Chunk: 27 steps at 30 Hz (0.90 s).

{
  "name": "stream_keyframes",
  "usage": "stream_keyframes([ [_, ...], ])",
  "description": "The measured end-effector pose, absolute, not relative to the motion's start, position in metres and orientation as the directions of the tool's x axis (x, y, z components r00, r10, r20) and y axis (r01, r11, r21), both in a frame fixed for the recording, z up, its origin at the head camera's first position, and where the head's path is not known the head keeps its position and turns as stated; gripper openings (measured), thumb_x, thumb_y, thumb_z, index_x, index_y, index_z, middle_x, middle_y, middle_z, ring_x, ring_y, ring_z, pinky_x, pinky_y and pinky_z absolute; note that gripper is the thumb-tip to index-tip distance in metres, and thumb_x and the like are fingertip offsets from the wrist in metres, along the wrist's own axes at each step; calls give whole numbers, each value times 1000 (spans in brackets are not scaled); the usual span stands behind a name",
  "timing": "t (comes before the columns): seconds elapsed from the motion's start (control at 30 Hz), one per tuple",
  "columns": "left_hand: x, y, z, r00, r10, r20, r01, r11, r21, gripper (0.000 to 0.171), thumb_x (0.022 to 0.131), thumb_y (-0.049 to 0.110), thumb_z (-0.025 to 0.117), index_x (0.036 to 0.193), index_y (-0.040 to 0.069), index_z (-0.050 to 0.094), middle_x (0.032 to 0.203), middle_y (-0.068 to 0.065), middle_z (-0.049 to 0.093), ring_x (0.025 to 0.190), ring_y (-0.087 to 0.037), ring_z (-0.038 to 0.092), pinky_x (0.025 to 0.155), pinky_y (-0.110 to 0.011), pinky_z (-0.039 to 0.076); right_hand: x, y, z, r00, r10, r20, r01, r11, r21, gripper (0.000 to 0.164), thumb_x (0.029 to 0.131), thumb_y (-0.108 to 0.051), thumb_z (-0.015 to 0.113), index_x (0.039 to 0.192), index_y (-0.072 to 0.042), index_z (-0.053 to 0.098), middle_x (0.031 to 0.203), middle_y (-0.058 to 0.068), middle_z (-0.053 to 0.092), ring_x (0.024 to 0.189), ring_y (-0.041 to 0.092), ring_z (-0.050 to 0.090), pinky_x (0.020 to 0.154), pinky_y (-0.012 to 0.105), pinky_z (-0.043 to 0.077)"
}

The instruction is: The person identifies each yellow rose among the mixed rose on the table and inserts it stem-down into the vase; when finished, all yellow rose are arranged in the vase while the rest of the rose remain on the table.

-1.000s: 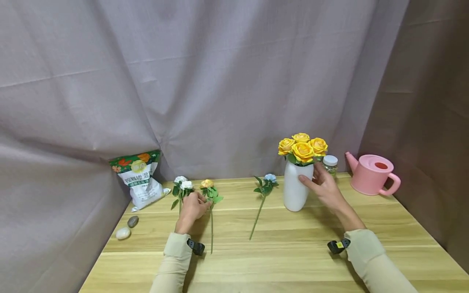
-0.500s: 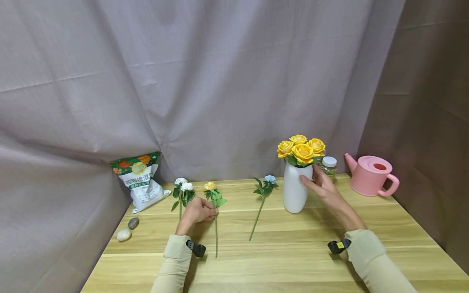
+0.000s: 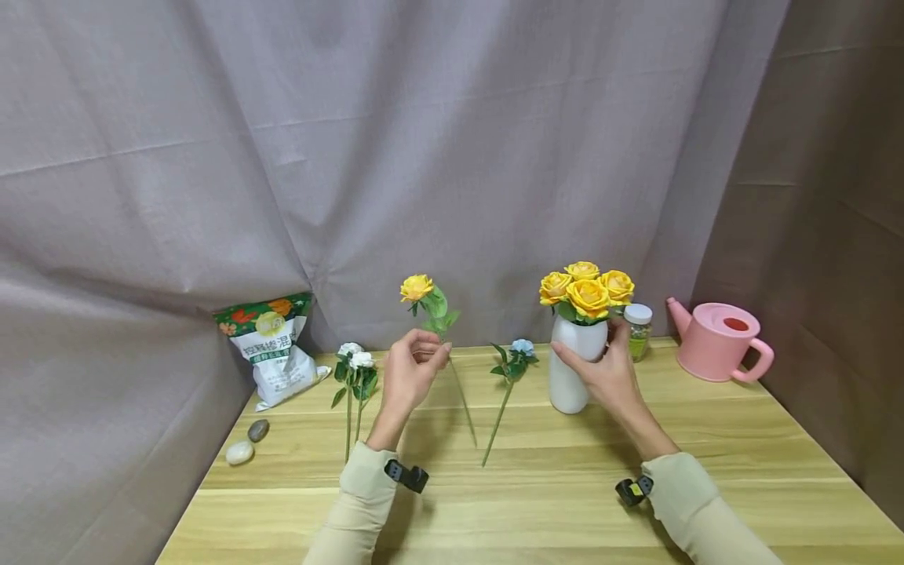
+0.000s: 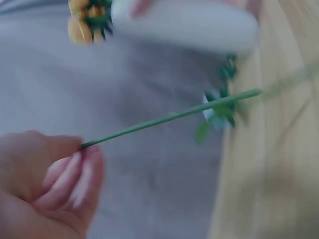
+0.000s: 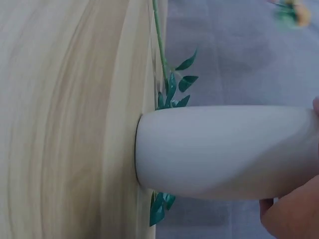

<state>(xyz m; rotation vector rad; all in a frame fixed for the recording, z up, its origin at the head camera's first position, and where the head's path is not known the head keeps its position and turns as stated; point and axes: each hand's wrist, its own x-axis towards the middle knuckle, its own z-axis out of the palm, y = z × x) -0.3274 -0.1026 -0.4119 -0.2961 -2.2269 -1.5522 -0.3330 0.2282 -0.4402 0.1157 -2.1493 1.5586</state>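
My left hand (image 3: 408, 377) pinches the stem of a single yellow flower (image 3: 417, 288) between thumb and fingers. That flower is off the table, bloom up, its stem slanting down to the right. The left wrist view shows the thin green stem (image 4: 169, 118) leaving my fingertips. My right hand (image 3: 609, 383) grips the upper part of a white vase (image 3: 567, 388), thumb at the front, other fingers partly hidden behind. Several yellow roses (image 3: 588, 298) stand in the vase, which is upright on the table. Between the hands lies a blue flower (image 3: 523, 348) with a green stem.
White flowers (image 3: 362, 360) lie left of my left hand. A fertilizer-like bag (image 3: 271, 353) and two stones (image 3: 239, 453) are at the far left. Behind the vase stands a white-lidded jar (image 3: 639, 333); a pink watering can (image 3: 716, 341) sits farther right. Grey cloth (image 3: 452, 173) hangs behind.
My left hand has picked the yellow flower up off the table and moved it up and right. The right hand stays at the vase, its thumb now farther across the front.
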Motion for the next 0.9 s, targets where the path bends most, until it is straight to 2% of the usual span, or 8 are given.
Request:
stream_keyframes([
  [0.07, -323, -85, -393, -852, -78, 517, 476, 295, 829, 21, 90, 25, 77, 101, 9, 69, 89, -5, 77, 75, -14, 75, 70, -25, 61, -328, 229, -433, -884, 187, 429, -349, 348, -870, 90, 80, -34, 86, 143, -13, 25, 142, 13, 42, 129, 26, 47, 107, 52, 41],
  [0.17, -321, -59, -368, -789, -92, 607, 585, 186, 789, 22, 91, 26, 76, 102, 8, 68, 89, -6, 76, 76, -17, 75, 72, -28, 62, -322, 232, -423, -894, 151, 421, -352, 342, -871, 82, 83, -30, 84, 141, -12, 28, 139, 10, 43, 125, 20, 47, 103, 39, 44],
  [0.27, -321, -36, -347, -736, -108, 668, 661, 98, 744, 23, 91, 27, 76, 102, 8, 68, 87, -6, 76, 76, -16, 75, 70, -29, 62, -326, 241, -425, -899, 115, 424, -368, 327, -870, 78, 85, -26, 82, 142, -15, 30, 140, 5, 44, 124, 15, 48, 98, 22, 44],
  [0.37, -317, -16, -326, -688, -133, 714, 712, 65, 699, 24, 91, 27, 76, 101, 7, 68, 86, -7, 75, 76, -19, 74, 68, -31, 62, -338, 252, -436, -896, 85, 436, -395, 294, -870, 77, 85, -23, 82, 143, -19, 32, 141, 3, 46, 124, 13, 50, 95, 14, 46],
  [0.5, -311, 5, -305, -641, -184, 745, 754, 30, 656, 22, 91, 19, 76, 100, 1, 67, 88, -12, 75, 77, -24, 75, 69, -33, 62, -345, 260, -442, -898, 31, 438, -416, 261, -871, 76, 87, -20, 80, 146, -23, 32, 143, 4, 47, 124, 11, 53, 95, 12, 48],
  [0.63, -309, 21, -295, -627, -224, 746, 773, -63, 631, 19, 91, 10, 75, 100, -3, 65, 90, -19, 74, 78, -31, 75, 72, -34, 63, -345, 264, -444, -901, -16, 433, -424, 243, -872, 78, 89, -19, 78, 149, -25, 30, 145, 6, 46, 124, 11, 54, 94, 14, 50],
  [0.73, -314, 30, -295, -610, -228, 759, 785, -40, 618, 19, 91, 15, 75, 99, 1, 65, 91, -15, 75, 79, -25, 76, 73, -29, 62, -345, 264, -444, -899, -35, 436, -431, 235, -871, 77, 89, -18, 77, 150, -26, 30, 145, 6, 47, 124, 11, 55, 93, 16, 51],
  [0.9, -319, 40, -301, -520, -169, 837, 828, 141, 543, 19, 94, 26, 72, 99, 9, 66, 92, -5, 76, 81, -10, 75, 75, -20, 60, -345, 262, -446, -896, -35, 443, -438, 237, -867, 76, 89, -18, 77, 149, -25, 31, 143, 6, 49, 122, 12, 57, 92, 17, 52],
])
